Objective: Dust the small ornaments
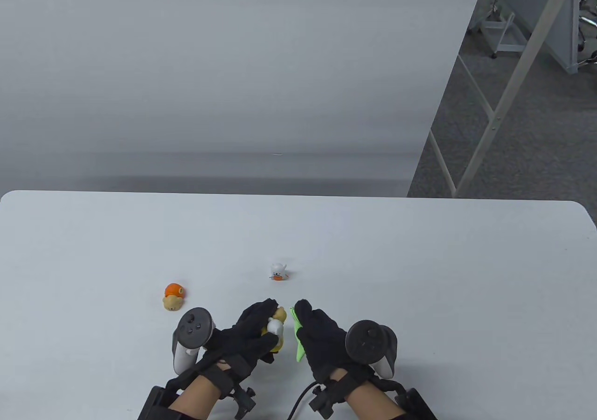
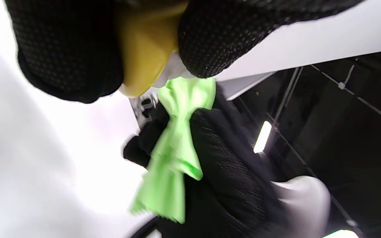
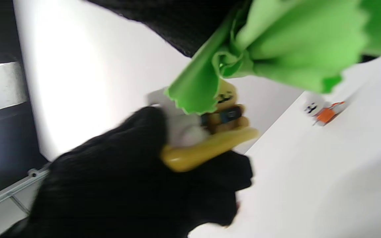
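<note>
My left hand (image 1: pixel 252 333) grips a small yellow and tan figurine (image 1: pixel 275 329) above the near part of the white table (image 1: pixel 419 275); it shows in the right wrist view (image 3: pixel 210 135) and the left wrist view (image 2: pixel 144 56). My right hand (image 1: pixel 322 336) holds a light green cloth (image 1: pixel 297 340) right beside the figurine; the cloth also shows in the left wrist view (image 2: pixel 174 148) and the right wrist view (image 3: pixel 276 49). A white and orange figurine (image 1: pixel 278 271) stands further back, also in the right wrist view (image 3: pixel 319 110). An orange and tan figurine (image 1: pixel 173 296) stands to the left.
A grey wall stands behind the table's far edge. A white metal frame (image 1: pixel 494 121) and grey carpet floor lie beyond the table at the right.
</note>
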Demonstrator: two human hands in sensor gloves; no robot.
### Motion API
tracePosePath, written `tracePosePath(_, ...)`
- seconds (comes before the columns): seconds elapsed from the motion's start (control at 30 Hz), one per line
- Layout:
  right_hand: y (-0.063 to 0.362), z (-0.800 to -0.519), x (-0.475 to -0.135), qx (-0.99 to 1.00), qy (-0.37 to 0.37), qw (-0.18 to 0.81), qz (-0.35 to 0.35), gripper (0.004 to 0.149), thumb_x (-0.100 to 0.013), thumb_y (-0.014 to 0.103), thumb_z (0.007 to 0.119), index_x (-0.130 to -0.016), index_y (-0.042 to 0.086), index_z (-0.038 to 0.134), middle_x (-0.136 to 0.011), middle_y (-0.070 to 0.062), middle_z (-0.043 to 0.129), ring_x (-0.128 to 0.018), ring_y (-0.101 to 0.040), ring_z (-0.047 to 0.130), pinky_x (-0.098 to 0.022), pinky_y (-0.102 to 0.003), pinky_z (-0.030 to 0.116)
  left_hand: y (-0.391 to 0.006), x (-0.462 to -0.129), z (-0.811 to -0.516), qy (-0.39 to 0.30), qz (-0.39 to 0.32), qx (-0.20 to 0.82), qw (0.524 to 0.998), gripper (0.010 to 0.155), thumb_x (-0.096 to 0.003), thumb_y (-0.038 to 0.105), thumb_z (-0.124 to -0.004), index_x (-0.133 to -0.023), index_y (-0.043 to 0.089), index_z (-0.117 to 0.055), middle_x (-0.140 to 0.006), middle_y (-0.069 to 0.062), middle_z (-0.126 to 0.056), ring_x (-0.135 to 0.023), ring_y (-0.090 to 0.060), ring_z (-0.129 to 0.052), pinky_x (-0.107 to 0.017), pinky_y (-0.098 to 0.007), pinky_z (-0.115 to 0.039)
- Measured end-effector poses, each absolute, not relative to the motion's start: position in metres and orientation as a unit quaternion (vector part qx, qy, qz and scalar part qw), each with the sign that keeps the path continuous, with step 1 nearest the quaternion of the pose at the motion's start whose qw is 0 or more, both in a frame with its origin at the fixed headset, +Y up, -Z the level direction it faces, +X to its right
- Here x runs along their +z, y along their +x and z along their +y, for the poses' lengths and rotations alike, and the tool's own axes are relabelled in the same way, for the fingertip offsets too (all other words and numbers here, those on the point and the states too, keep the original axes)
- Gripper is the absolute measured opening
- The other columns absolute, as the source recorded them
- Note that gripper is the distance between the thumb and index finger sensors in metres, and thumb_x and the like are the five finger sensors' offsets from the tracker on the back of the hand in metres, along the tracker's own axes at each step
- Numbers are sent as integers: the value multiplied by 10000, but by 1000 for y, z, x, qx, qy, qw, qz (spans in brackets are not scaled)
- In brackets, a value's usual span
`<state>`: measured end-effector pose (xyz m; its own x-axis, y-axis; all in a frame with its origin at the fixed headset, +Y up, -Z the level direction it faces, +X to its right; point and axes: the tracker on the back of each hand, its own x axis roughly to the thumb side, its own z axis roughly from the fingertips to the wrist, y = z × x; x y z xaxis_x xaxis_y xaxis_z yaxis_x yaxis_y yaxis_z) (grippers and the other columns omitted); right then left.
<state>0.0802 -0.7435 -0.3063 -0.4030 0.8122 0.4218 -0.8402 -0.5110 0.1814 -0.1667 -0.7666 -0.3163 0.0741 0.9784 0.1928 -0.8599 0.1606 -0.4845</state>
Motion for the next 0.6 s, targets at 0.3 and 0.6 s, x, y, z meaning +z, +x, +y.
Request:
tracePosePath(0.3,74,-747,-304,848,236,473,-21,504,-546,87,763,-997,-77,608,-773,-478,795,-516,-519,913,-450,-762,763,-154,-313,-764,-175,-281,629,704,730,-517,215,-804,-1118,-22,-465,-1116,-423,-306,-671,-601,-943,-418,-593,-929)
tracePosePath(0.6,65,-740,-295,854,270,441,-50,505,-546,88,764,-999,-68,603,-768,-479,795,-511,-518,911,-449,-762,763,-159,-312,-760,-149,-255,607,737,727,-516,224,-801,-1111,-32,-470,-1103,-425,-323,-650,-592,-958,-401,-579,-943)
